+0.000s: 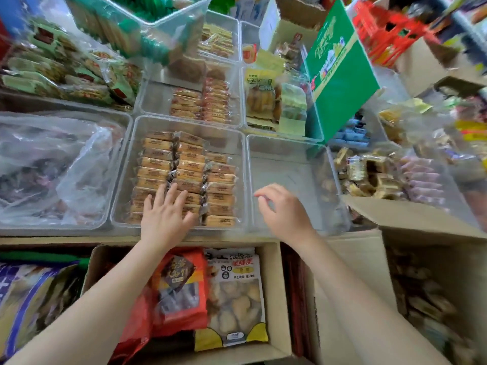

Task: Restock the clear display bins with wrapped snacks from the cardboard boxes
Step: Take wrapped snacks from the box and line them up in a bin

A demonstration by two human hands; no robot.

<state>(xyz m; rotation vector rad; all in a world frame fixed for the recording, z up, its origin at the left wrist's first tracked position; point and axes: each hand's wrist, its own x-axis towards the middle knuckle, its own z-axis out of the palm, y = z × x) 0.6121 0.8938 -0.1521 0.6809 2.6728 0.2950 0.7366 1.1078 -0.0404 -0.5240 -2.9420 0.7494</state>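
A clear display bin [237, 143] in the middle holds rows of wrapped orange-brown snack bars [184, 167]. My left hand [164, 214] lies flat on the nearest bars with its fingers spread. To its right stands a clear bin [287, 164] with nothing in it. My right hand [283, 209] hovers over that bin's near edge with fingers loosely curled and holds nothing. Below my arms an open cardboard box [276, 299] holds a red snack bag [181, 288] and a white-and-yellow snack bag [234, 299].
Several more clear bins of wrapped snacks fill the back and left, one [66, 227] holding a crumpled plastic bag [52, 164]. A green carton [340, 72] leans at the back right. Another open cardboard box [421, 219] with wrapped cakes sits at right.
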